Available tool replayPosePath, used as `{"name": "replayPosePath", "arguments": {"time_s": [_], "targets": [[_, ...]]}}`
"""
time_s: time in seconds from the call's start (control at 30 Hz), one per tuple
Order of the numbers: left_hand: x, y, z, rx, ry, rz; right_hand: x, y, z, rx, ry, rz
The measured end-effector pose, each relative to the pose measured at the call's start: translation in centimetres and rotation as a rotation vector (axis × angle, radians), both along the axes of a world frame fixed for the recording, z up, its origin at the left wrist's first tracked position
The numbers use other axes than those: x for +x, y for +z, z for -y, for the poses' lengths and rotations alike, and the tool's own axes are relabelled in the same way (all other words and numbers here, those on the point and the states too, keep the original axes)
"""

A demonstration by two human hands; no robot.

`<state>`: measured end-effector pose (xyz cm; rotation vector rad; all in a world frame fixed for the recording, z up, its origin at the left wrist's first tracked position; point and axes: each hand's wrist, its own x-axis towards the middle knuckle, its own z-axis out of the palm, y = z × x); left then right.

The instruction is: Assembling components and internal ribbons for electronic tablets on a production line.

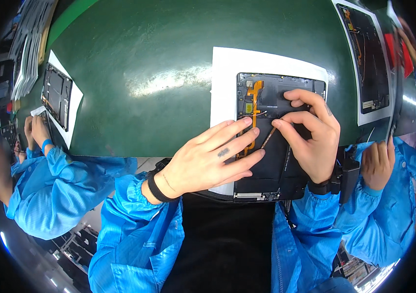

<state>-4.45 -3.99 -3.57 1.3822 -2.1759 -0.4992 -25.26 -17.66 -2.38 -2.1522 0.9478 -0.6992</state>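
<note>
A black tablet housing [298,83] lies in front of me with its inside facing up. An orange flex cable [255,91] runs down the left part of it. My left hand [213,158] rests flat over the housing's left edge, fingers spread, fingertips beside the orange cable. Between thumb and forefinger my right hand [315,139] pinches the upper end of a thin dark strip [268,137], which slants down toward my left fingertips. The strip's lower end is close to those fingertips; whether they touch it I cannot tell. A thin white wire [261,114] crosses the orange cable.
Under the housing is a white sheet [222,63] on a green table [139,49]. Similar housings lie on sheets at far right [368,58] and left [57,93]. Co-workers in blue sit on both sides, one hand [379,163] close to my right arm. Stacked grey trays [30,49] stand far left.
</note>
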Motion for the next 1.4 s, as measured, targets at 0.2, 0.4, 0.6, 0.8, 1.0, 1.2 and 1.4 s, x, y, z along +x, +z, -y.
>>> {"name": "replayPosePath", "arguments": {"time_s": [0.2,0.4,0.6,0.8,1.0,1.2,1.4], "targets": [[-0.2,0.0,0.1,-0.009,-0.026,0.022,-0.2,-0.1,-0.2,-0.046,-0.007,-0.031],[-0.6,0.0,-0.3,0.005,-0.031,0.029,-0.6,-0.3,-0.8,-0.041,-0.029,-0.045],[-1.2,0.1,0.1,-0.044,0.023,0.134,-0.4,-0.7,-0.5,-0.060,-0.024,-0.048],[-2.1,0.4,1.6,-0.042,0.074,0.172,-0.2,-1.0,-0.7,-0.084,-0.050,-0.030],[-1.7,0.3,1.6,-0.049,0.097,0.151,-0.5,0.1,-0.4,-0.065,-0.067,0.014],[-1.9,0.8,1.4,0.037,0.098,0.220,-2.8,0.2,-0.7,-0.083,-0.128,-0.027],[-1.9,1.2,2.1,0.013,0.132,0.251,-2.0,0.2,0.3,-0.184,-0.017,-0.101]]}}
